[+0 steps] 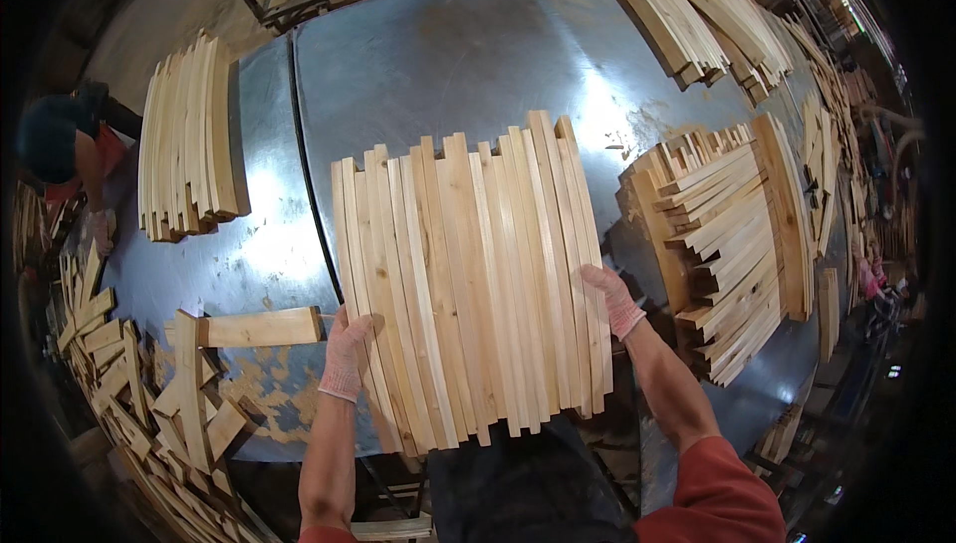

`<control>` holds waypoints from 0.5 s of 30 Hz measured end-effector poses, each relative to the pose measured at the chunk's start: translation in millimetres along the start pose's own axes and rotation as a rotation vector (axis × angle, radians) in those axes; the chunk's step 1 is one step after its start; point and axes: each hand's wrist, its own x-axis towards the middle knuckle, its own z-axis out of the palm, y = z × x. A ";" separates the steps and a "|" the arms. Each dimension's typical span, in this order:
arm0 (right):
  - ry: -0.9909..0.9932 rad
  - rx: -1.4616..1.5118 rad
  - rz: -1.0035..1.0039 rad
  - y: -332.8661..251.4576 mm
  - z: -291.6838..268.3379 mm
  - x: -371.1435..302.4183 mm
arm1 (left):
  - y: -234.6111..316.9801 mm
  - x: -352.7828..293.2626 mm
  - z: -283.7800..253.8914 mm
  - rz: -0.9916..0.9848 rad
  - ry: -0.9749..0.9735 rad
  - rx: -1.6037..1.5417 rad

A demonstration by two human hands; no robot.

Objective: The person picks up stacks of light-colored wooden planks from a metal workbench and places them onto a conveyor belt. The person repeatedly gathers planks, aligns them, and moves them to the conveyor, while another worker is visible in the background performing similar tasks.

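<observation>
A wide row of pale wooden strips [463, 284], set side by side with uneven ends, lies across the middle and juts past the near edge of the metal table [428, 65]. My left hand [347, 352], in a light pink knitted glove, presses on the row's left side. On its right side rests my right hand [611, 299], gloved alike. Between them the two hands squeeze the strips together. The fingers of both are partly hidden at the row's sides.
A neat stack of strips [189, 139] stands at left, another stack [669, 20] at far right. Looser strips [732, 244] lie fanned between boards on the right. Offcuts [189, 394] heap up at lower left, beside a short board [261, 328]. A co-worker [62, 139] is at far left.
</observation>
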 end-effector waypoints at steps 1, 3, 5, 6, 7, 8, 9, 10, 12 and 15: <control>-0.020 -0.007 0.018 -0.2 -6.8 4.9 | -6.4 4.4 -1.6 -0.033 -0.019 0.027; -0.033 -0.006 0.061 -20.8 9.1 -9.8 | -12.4 1.6 -6.7 -0.088 -0.027 0.077; -0.019 0.012 0.122 -23.2 -4.6 -17.9 | -12.3 -16.6 14.7 -0.125 -0.003 0.100; -0.057 0.123 0.192 -15.5 -22.2 -16.8 | -13.2 -27.7 26.6 -0.135 0.014 0.109; -0.059 0.154 0.228 -18.0 -17.3 -26.6 | -25.6 -36.7 24.2 -0.154 0.058 0.084; -0.058 0.181 0.267 -28.2 -5.5 -44.8 | -37.1 -48.3 20.0 -0.161 0.037 0.038; -0.054 0.171 0.281 -35.3 3.7 -60.1 | -47.2 -61.8 15.7 -0.165 0.013 -0.008; -0.053 0.159 0.297 -41.9 10.9 -73.3 | -54.8 -77.3 14.6 -0.166 -0.008 -0.055; -0.078 0.111 0.287 -34.0 -4.8 -83.5 | -51.6 -115.4 32.6 -0.136 0.006 -0.103; -0.186 -0.029 0.228 -12.2 -77.0 -63.0 | -81.9 -159.3 15.6 0.001 0.038 -0.148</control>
